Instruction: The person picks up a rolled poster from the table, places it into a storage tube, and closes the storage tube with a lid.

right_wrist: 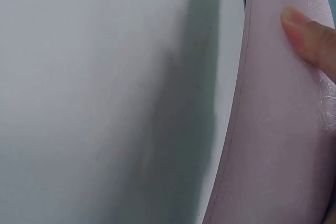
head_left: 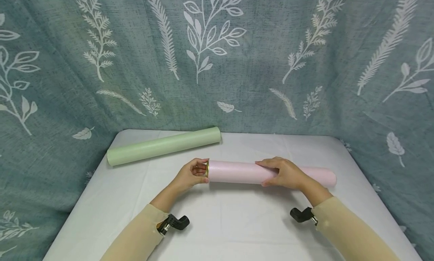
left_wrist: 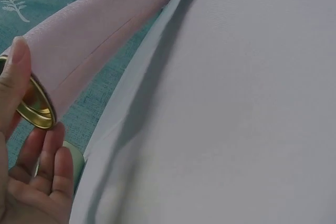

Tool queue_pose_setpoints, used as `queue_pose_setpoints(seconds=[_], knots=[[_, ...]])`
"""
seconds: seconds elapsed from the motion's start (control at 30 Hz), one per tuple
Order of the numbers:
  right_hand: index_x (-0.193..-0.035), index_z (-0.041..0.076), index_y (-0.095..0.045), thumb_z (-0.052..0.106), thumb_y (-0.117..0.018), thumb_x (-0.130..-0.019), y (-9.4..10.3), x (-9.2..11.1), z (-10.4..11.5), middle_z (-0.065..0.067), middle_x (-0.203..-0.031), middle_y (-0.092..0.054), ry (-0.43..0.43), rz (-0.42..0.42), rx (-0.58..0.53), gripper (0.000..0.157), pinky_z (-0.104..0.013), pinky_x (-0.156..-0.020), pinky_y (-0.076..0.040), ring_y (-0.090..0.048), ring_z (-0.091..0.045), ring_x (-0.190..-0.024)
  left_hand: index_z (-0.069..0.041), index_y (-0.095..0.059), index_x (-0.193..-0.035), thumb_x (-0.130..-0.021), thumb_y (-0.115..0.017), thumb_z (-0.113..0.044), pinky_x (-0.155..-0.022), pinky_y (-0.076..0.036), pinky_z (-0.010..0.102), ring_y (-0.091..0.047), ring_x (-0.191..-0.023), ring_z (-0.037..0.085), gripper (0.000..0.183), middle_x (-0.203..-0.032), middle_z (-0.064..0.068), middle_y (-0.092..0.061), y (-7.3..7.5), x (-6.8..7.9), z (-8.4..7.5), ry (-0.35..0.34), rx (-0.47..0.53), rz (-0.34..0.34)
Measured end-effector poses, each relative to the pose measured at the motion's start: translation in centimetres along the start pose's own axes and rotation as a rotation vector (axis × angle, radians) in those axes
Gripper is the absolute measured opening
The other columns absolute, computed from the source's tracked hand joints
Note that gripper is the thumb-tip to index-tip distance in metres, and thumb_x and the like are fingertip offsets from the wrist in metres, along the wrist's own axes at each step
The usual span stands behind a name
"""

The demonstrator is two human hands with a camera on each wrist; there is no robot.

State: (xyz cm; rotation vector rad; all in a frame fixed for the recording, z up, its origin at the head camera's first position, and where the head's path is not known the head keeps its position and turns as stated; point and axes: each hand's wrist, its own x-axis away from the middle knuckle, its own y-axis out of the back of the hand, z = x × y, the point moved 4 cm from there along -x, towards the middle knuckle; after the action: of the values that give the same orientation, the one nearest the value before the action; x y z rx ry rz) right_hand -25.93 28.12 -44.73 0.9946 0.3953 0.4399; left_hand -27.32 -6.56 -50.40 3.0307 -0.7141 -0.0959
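Observation:
A long pink tube (head_left: 234,172) lies crosswise over the white table, with a gold metal rim at its left end. My left hand (head_left: 188,175) holds that end, thumb on one side of the rim and fingertips on the other. In the left wrist view the gold end (left_wrist: 39,109) looks recessed, and the thumb (left_wrist: 17,72) lies against its edge. Around the tube's middle, my right hand (head_left: 285,173) grips with thumb and fingers spread over it. The right wrist view shows the right thumb (right_wrist: 307,32) pressed on the pink surface; the other fingers are hidden there.
A pale green tube (head_left: 162,146) lies slanted at the back left of the table (head_left: 217,223). Behind and at both sides hangs a blue-green curtain (head_left: 251,80) with white leaf prints. Black camera mounts (head_left: 178,222) stick out from both wrists.

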Motion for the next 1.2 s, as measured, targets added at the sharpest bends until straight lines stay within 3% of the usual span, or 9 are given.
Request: queue_pose_setpoints(seconds=[0.27,0.47,0.87,1.2], knots=[[-0.138,0.03,-0.064,0.05,-0.089,-0.07,0.4,0.3,0.2,0.006,-0.134,-0.063,-0.036,0.007,-0.04,0.075,-0.045,-0.093,-0.05,-0.059,-0.021,-0.118,0.0,-0.054,-0.139,-0.064,-0.086,-0.027,-0.099,-0.051,0.038,-0.059,-0.105,0.021,0.086,-0.117,0.013,-0.058,-0.6,0.2,0.3,-0.044,0.059,-0.055],[-0.138,0.027,-0.063,0.049,-0.088,-0.071,0.7,0.6,0.5,0.003,-0.135,-0.063,-0.024,-0.003,-0.076,0.075,-0.047,-0.093,-0.05,-0.058,-0.023,-0.119,0.0,-0.055,-0.139,-0.061,-0.085,-0.034,-0.102,-0.048,0.042,-0.059,-0.106,0.02,0.09,-0.116,0.012,-0.06,-1.0,0.2,-0.3,-0.075,0.062,-0.076],[-0.138,0.032,-0.063,0.048,-0.089,-0.07,-0.1,-0.1,0.4,0.008,-0.134,-0.063,-0.032,-0.01,-0.072,0.074,-0.045,-0.095,-0.049,-0.058,-0.019,-0.119,-0.001,-0.054,-0.141,-0.073,-0.085,-0.016,-0.105,-0.046,0.046,-0.059,-0.111,0.028,0.076,-0.121,0.018,-0.059,0.0,0.6,-0.4,-0.063,-0.021,-0.048],[-0.14,0.029,-0.061,0.047,-0.088,-0.072,0.7,0.5,0.5,0.006,-0.138,-0.061,-0.052,0.026,-0.047,0.075,-0.046,-0.096,-0.048,-0.056,-0.022,-0.12,-0.003,-0.049,-0.146,-0.083,-0.082,-0.011,-0.106,-0.044,0.048,-0.058,-0.114,0.029,0.072,-0.127,0.019,-0.056,-0.5,0.5,-1.2,-0.058,-0.084,0.004]])
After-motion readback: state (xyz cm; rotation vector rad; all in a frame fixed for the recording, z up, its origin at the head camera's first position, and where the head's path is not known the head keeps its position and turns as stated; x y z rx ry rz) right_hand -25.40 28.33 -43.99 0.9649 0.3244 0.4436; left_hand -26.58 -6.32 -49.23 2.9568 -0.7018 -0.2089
